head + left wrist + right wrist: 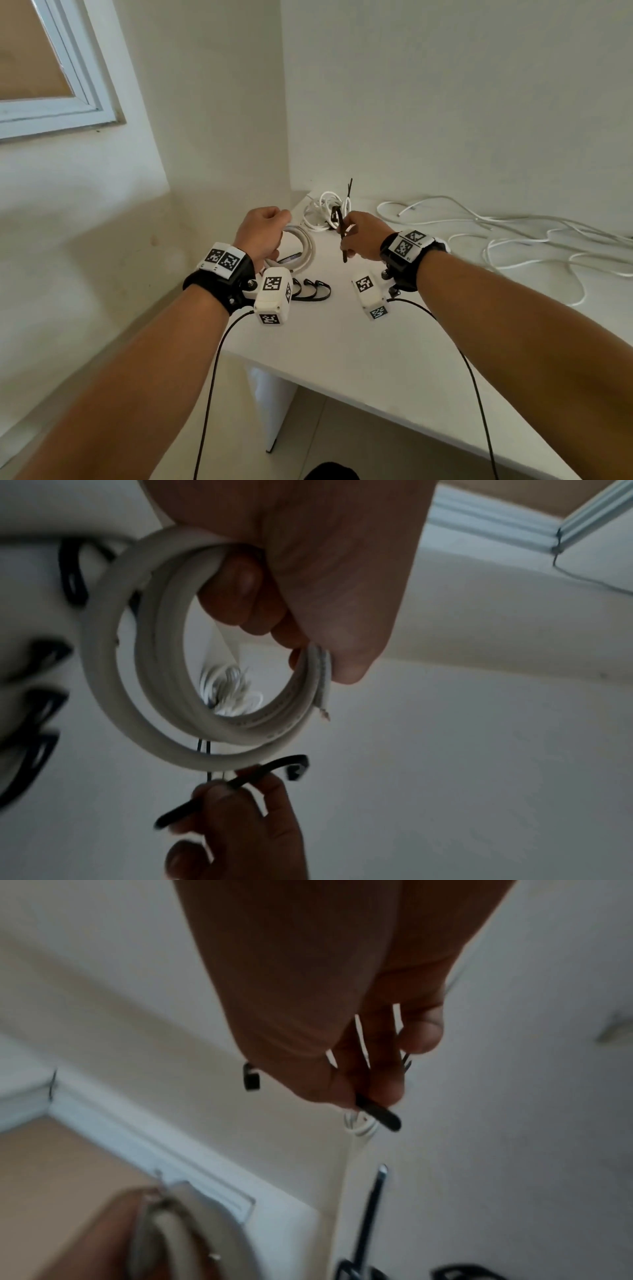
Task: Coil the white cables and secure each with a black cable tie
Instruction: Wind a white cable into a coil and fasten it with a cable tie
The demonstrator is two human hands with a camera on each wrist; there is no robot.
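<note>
Left hand (262, 233) fingers (236, 588) encircle white coil (143, 653).

One coiled white cable (301, 243), one tied bundle (325, 210), four black cable ties (313, 289), two hands (263, 233).

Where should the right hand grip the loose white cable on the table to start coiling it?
At the free end of the loose white cable, from above with fingers pinching: the end lies bare on the table, clear of the tangle further right.
</note>
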